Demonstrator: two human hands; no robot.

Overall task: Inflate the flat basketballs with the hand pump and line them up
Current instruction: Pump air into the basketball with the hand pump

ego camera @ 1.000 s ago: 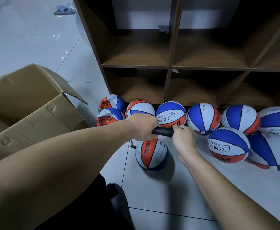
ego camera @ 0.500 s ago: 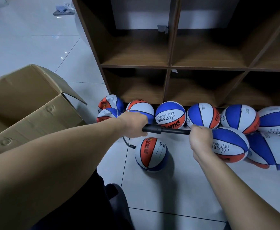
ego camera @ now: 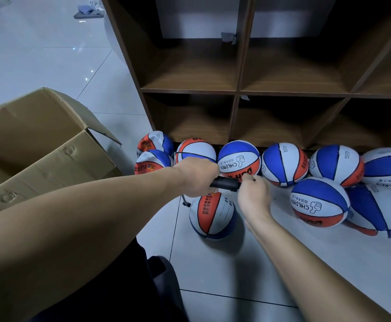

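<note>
Left hand [ego camera: 195, 176] curled tight around the barrel of the short black plastic hand pump [ego camera: 224, 184], held level above the floor. Right hand [ego camera: 255, 197] closed in a fist around the pump's handle end, pressed close against the barrel, so almost no rod visible between. Thin hose [ego camera: 185, 202] hanging down from under the left hand to the side of the round orange, white and blue rubber basketball [ego camera: 213, 214], lying on the glossy pale grey floor tiles [ego camera: 213, 263] directly under the pump. Behind, a row of same-coloured basketballs [ego camera: 284, 163] with pebbled skin and printed letters, along the foot of the dark brown wooden cube shelf [ego camera: 238, 91]; two more [ego camera: 318, 202] in front of the row on the right, touching each other. At the left end, two wrinkled, partly flat balls [ego camera: 154, 159], one against the other. Open brown cardboard box [ego camera: 39, 145] with dented wall and raised flaps on the left, near the flat balls. Dark trouser knee [ego camera: 120, 287] at the bottom edge. Grey cloth heap [ego camera: 87, 11] far away on the floor, top left.
</note>
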